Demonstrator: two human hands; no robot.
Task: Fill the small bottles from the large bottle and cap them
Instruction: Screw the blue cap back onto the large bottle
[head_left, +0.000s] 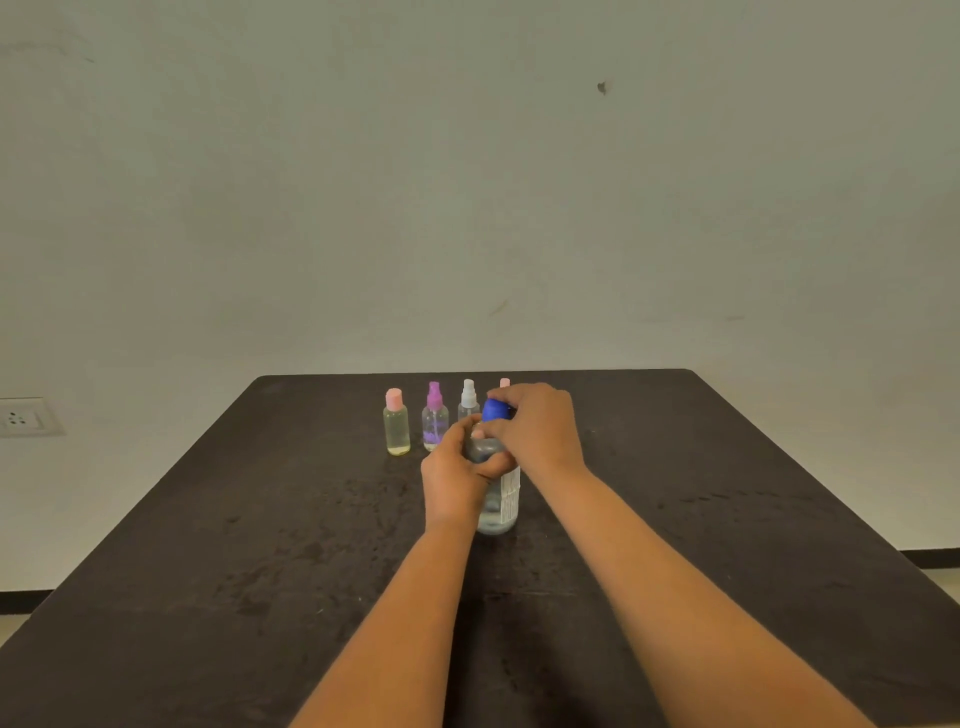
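Observation:
A large clear bottle (500, 504) with a white label stands upright at the middle of the dark table (208, 545). My left hand (457, 475) is wrapped around its upper body. My right hand (535, 423) pinches the blue cap (493, 409) at the bottle's top. Behind stands a row of small bottles: one with a pink cap (396, 423), one with a purple spray top (434, 418), one with a white spray top (468, 397), and a pink-capped one (504, 383) mostly hidden by my right hand.
A pale wall rises behind the table's far edge. A white power socket (21, 417) is on the wall at the left. The tabletop shows scuffs and wet-looking marks around the bottles.

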